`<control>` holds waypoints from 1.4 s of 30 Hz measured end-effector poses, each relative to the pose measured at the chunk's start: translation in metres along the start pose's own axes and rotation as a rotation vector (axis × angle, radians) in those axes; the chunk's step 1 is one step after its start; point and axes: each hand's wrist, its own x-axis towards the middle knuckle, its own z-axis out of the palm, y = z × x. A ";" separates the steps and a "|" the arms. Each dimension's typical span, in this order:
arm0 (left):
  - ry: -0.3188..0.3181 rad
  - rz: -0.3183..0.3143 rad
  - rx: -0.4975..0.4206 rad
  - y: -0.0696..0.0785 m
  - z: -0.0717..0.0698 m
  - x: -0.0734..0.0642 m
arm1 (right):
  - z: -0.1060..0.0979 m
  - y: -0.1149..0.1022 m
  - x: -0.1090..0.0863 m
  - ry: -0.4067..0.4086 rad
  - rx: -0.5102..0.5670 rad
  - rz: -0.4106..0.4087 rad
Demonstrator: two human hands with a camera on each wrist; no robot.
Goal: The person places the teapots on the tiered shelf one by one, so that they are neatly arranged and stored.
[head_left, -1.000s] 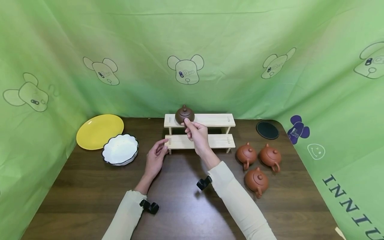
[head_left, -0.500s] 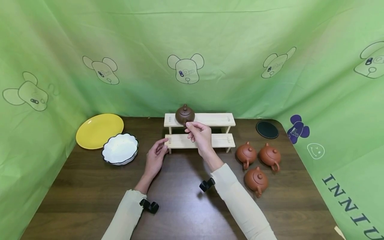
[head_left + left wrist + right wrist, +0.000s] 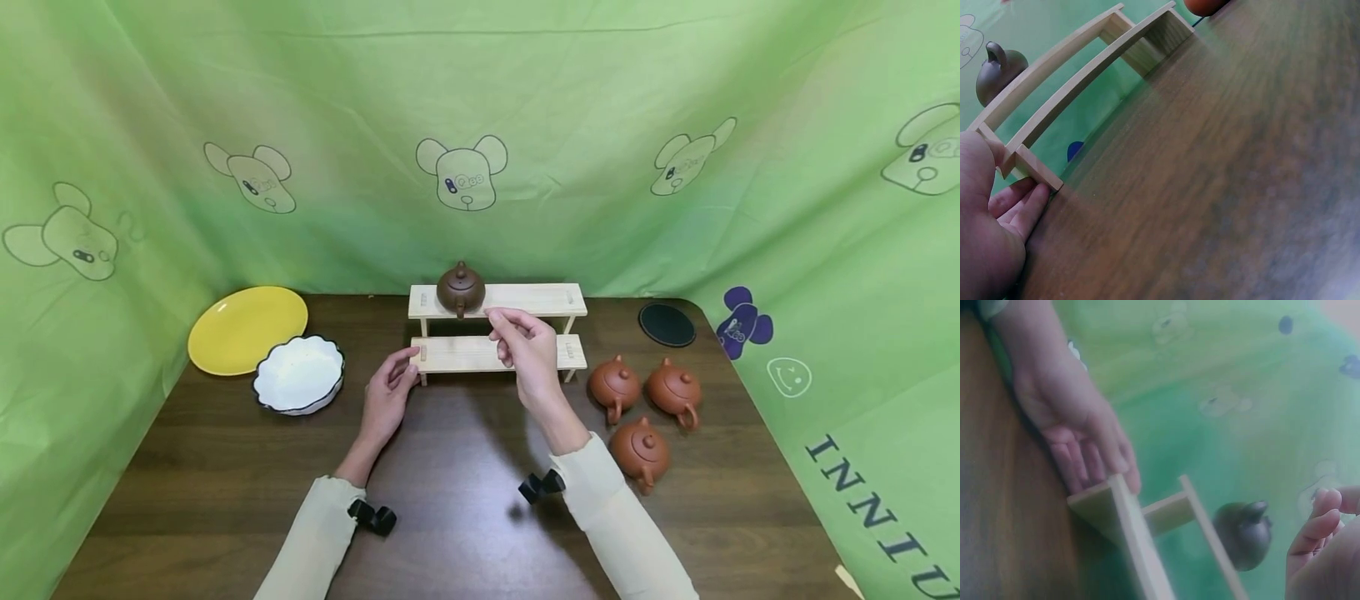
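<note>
A dark brown teapot [image 3: 461, 290] sits upright near the left end of the upper tier of a two-tier wooden display stand [image 3: 536, 300], its handle toward me. My left hand [image 3: 387, 400] grips the left end of the stand's lower tier. Seen from the left wrist, its fingers [image 3: 1030, 203] reach the side leg. To the right of the teapot, my right hand [image 3: 532, 354] hovers in front of the stand with nothing in it, fingers loosely bent and thumb near the index finger. In the right wrist view the teapot [image 3: 1244, 536] stands apart from the fingertips.
Three reddish clay teapots, including a front one [image 3: 641, 452], stand right of the stand. Behind them lies a black oval coaster [image 3: 667, 324]. On the left are a yellow plate [image 3: 243, 332] and a white scalloped bowl [image 3: 300, 375]. A green curtain [image 3: 360, 233] surrounds the table.
My right hand has let go of the brown teapot's handle and drawn back to the right. The teapot stays on the upper tier. My left hand has kept its place.
</note>
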 end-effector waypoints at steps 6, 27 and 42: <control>0.013 -0.029 -0.023 0.002 0.000 0.000 | -0.010 -0.012 -0.014 -0.001 -0.010 -0.028; -0.011 0.066 -0.027 -0.007 0.001 0.006 | -0.118 -0.036 -0.042 0.172 -0.166 -0.154; 0.008 0.006 -0.015 -0.002 0.002 0.000 | -0.177 -0.034 -0.078 0.264 -0.205 -0.128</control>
